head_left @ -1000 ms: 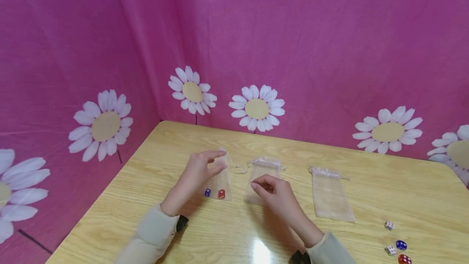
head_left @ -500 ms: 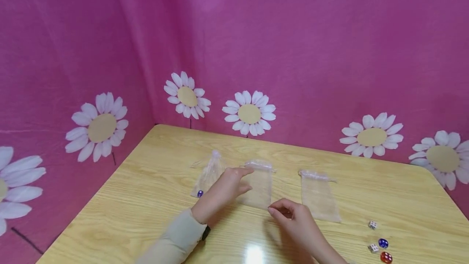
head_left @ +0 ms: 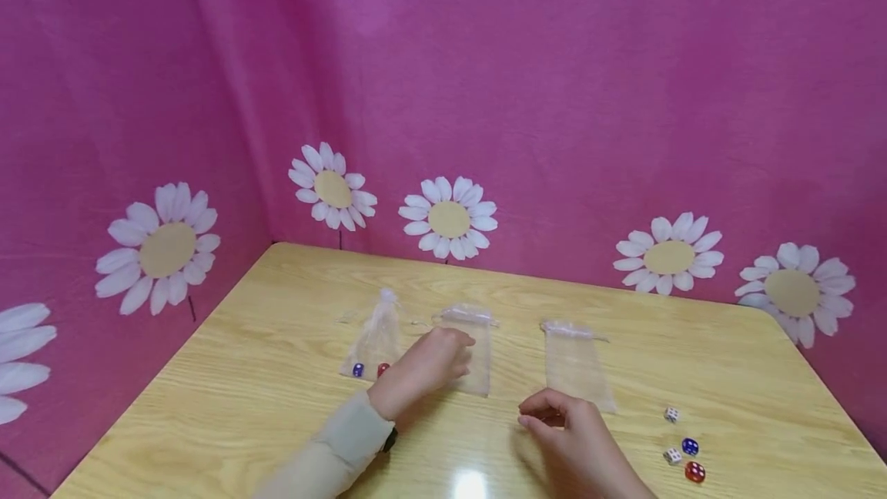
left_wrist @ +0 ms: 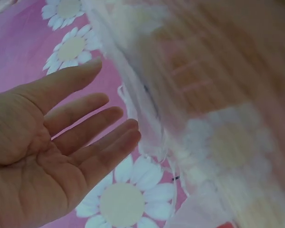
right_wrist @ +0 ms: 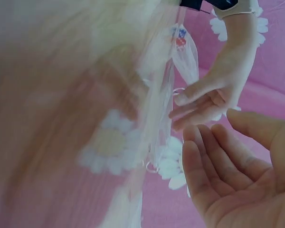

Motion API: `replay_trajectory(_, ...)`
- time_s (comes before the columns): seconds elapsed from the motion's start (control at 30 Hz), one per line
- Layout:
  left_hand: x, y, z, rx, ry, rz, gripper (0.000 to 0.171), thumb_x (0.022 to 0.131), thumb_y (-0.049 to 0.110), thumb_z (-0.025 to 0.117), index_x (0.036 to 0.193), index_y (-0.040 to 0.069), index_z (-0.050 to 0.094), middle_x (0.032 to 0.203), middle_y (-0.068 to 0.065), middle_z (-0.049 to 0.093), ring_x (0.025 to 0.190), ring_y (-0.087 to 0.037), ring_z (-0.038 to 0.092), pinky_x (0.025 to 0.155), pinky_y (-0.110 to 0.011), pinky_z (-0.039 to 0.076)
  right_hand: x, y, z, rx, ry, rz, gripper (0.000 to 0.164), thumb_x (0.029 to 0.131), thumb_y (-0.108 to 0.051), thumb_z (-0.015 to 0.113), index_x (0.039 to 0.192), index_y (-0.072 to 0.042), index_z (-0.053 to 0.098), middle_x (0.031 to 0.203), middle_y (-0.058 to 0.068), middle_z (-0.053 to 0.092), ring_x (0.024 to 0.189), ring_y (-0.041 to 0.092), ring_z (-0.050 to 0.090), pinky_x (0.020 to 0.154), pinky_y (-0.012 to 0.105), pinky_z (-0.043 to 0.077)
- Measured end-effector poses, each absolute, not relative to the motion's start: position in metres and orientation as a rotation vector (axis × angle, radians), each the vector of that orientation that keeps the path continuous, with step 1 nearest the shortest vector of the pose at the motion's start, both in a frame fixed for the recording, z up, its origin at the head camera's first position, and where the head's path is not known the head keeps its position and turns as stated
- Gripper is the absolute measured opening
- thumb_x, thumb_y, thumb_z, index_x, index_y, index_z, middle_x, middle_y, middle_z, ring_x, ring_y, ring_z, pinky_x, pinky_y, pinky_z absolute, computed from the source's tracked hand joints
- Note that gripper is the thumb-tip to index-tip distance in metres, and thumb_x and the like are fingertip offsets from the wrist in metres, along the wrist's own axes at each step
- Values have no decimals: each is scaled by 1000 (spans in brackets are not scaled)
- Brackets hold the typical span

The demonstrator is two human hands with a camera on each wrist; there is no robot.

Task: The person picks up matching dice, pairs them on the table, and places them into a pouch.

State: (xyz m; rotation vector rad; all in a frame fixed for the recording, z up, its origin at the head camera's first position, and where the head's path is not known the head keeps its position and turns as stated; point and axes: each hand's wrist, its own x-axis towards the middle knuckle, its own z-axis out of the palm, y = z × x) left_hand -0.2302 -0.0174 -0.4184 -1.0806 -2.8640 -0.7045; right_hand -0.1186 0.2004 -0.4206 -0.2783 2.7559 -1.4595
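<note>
In the head view my left hand (head_left: 431, 363) reaches over the middle sheer drawstring pouch (head_left: 478, 360), fingers relaxed and holding nothing. The left wrist view shows its spread fingers free of any object. To its left lies another organza pouch (head_left: 376, 337), its neck gathered, with a blue die (head_left: 357, 369) and a red die (head_left: 383, 369) at the bottom; my forearm is close by the red one. My right hand (head_left: 571, 426) hovers above the table, just in front of the flat right-hand pouch (head_left: 577, 368). Its loosely bent fingers carry nothing.
Right of the pouches lie two white dice, the far one (head_left: 672, 413) and the near one (head_left: 673, 456), with a blue die (head_left: 690, 446) and a red die (head_left: 696, 471). A pink daisy-print curtain (head_left: 540, 137) stands behind the wooden table (head_left: 277, 391).
My left hand has moved right, off the dice-filled pouch to the middle one. My right hand has drawn back from the middle pouch, rightward and nearer. The head view has turned slightly right.
</note>
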Motion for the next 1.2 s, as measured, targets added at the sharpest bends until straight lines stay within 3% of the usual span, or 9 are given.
replay_trajectory(0.1, -234, -17, -421, -1145, -2871, -583, 9, 83, 8, 75, 86, 5, 67, 74, 1, 63, 67, -5, 48, 64, -17, 48, -116, 205, -419, -200, 2721, -1450, 11, 89, -17, 70, 95, -7, 71, 94, 2, 72, 81, -2, 62, 75, 17, 53)
replay_trajectory(0.17, -236, -16, -422, -1180, -2872, -508, 18, 81, 5, 76, 74, 8, 60, 65, 4, 50, 63, -6, 39, 59, -17, 41, -114, 210, -417, -185, 2730, -1433, 11, 89, -17, 71, 95, -7, 71, 93, 2, 72, 81, -1, 62, 74, 18, 52)
replay_trajectory(0.27, -237, -16, -424, -1193, -2882, -431, 23, 79, 3, 74, 68, 8, 54, 63, 5, 40, 63, -8, 34, 58, -18, 34, -111, 219, -416, -185, 2781, -1400, 9, 89, -16, 71, 93, -8, 71, 95, 3, 73, 81, -2, 61, 74, 18, 53)
replay_trajectory(0.7, -232, -12, -426, -1174, -2858, -380, 12, 83, 5, 74, 73, 7, 69, 66, 0, 62, 62, -8, 41, 59, -19, 39, -111, 284, -422, -98, 3194, -1164, 10, 82, -6, 76, 90, -8, 72, 83, 0, 74, 71, -8, 60, 66, 20, 55)
replay_trajectory(0.93, -228, -8, -424, -1222, -2773, -383, 26, 76, -8, 66, 58, 9, 58, 56, 3, 46, 58, -9, 36, 53, -18, 31, -109, 331, -419, 100, 3180, -906, 20, 85, -17, 75, 100, -4, 72, 92, 8, 76, 75, 5, 68, 64, 19, 52)
replay_trajectory(1.2, -226, -4, -422, -1212, -2829, -313, 30, 79, -1, 76, 59, 9, 56, 58, 6, 44, 60, -8, 36, 56, -19, 32, -110, 366, -422, 153, 3224, -766, 25, 87, -15, 72, 104, 3, 69, 92, 14, 73, 77, 19, 67, 63, 24, 51)
